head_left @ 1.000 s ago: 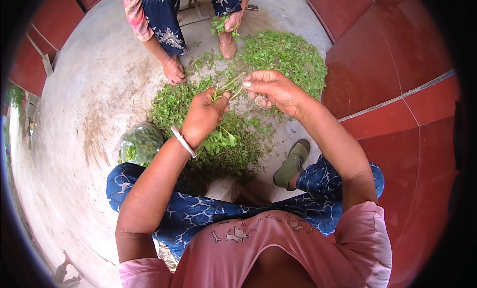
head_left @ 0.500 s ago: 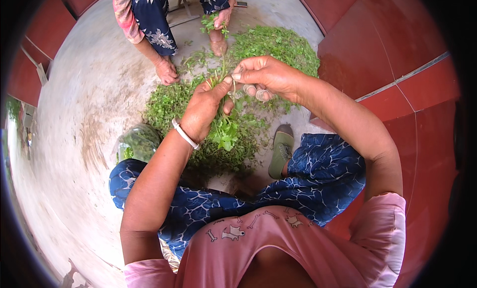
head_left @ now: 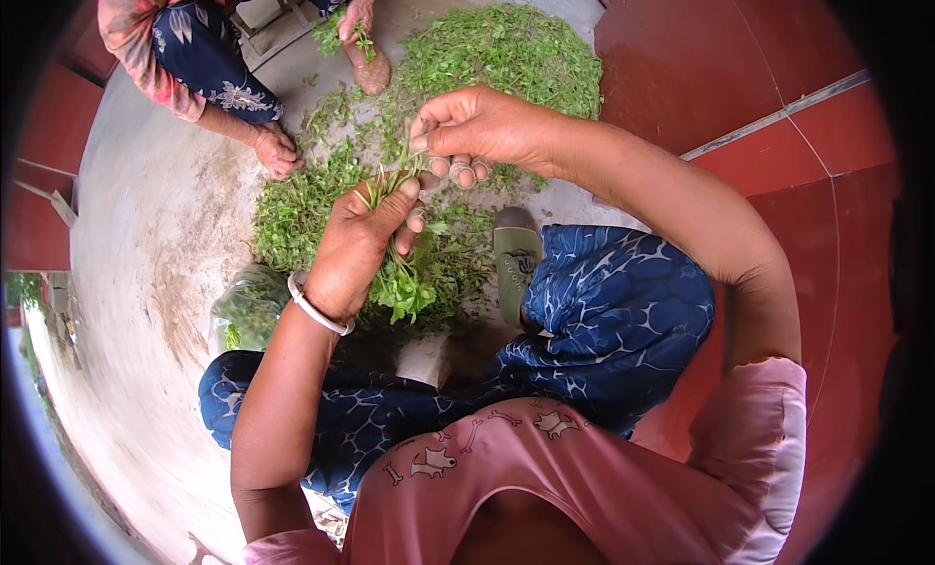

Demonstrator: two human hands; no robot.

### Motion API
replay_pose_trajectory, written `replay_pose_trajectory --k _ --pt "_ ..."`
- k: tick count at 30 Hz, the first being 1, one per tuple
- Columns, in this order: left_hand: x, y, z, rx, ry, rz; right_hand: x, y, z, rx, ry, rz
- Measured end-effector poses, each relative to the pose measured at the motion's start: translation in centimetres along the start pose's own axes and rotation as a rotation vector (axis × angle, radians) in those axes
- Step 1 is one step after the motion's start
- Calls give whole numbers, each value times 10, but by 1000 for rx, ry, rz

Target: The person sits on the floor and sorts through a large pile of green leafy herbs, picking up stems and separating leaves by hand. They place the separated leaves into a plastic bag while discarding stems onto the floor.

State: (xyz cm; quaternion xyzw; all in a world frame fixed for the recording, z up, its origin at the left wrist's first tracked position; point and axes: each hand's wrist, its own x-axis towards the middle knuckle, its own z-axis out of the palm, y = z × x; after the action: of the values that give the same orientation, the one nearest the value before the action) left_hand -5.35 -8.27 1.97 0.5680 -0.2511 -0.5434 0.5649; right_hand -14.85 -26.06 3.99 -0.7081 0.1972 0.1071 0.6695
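My left hand (head_left: 353, 239), with a white bangle at the wrist, is closed around a small bunch of leafy greens (head_left: 401, 290). Its pale stems stick up past my thumb, and the leaves hang below my fingers. Just above, my right hand (head_left: 482, 127) pinches thumb and forefinger together at the stem ends; a thin stem seems to be between them, partly hidden. The other fingers of that hand curl under and look soiled. Loose greens (head_left: 312, 200) lie on the ground beneath both hands.
A larger heap of greens (head_left: 516, 54) spreads at the far right. A person sits opposite, one hand (head_left: 278, 154) low by the heap, the other holding a sprig (head_left: 331, 37). A clear plastic bag of greens (head_left: 248, 310) stands by my left knee. Red panels (head_left: 701, 68) border the right.
The view has shifted, so the scene sits further left. My right hand has drawn up slightly from my left hand, now at the stem ends. The bunch stays in my left hand.
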Motion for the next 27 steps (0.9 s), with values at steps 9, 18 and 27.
replay_pose_trajectory --k 9,18,27 --pt "27 -26 10 79 229 -225 8 74 -9 329 -190 -156" --pt "20 -52 -16 634 274 35 47 198 -16 -706 203 -42" --pt "8 -46 -21 1047 332 217 94 261 2 -645 252 37"
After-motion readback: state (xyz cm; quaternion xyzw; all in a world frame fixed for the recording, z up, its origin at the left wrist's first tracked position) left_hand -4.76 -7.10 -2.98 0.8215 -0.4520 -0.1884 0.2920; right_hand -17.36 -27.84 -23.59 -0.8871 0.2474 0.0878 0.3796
